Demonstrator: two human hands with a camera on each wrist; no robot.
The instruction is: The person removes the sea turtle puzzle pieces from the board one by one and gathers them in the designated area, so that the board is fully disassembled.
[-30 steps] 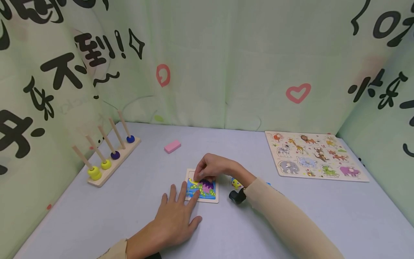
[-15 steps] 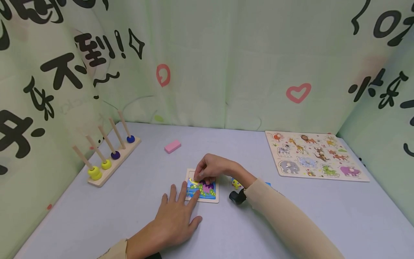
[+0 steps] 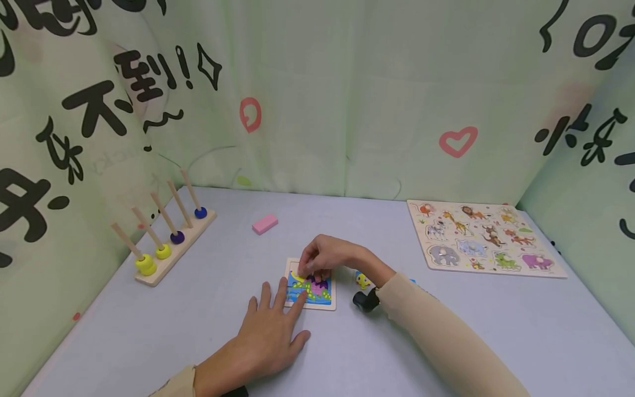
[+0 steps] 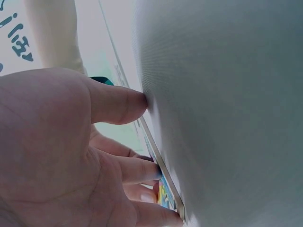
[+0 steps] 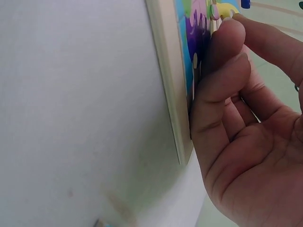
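A small wooden jigsaw puzzle (image 3: 322,298) with a colourful blue, green, pink and purple picture lies in a pale frame on the table. My left hand (image 3: 268,336) is spread flat in front of it, with fingertips on its near left edge; the left wrist view shows the fingers straight along the board's rim (image 4: 163,165). Over the puzzle's upper part, my right hand (image 3: 327,258) pinches a yellow puzzle piece (image 5: 226,9) between thumb and index finger. The other right fingers are curled at the frame (image 5: 171,85). That hand hides the puzzle's upper right portion.
Loose puzzle pieces (image 3: 362,280) lie partly hidden beneath the right forearm. A pink block (image 3: 265,224) sits behind the puzzle. At left stands a peg rack (image 3: 171,256) with yellow and blue rings. An animal puzzle board (image 3: 483,238) lies back right. Printed curtains (image 3: 317,110) surround the table.
The right fingers shift very slightly at the puzzle's upper part. The left hand and the other things stay in place.
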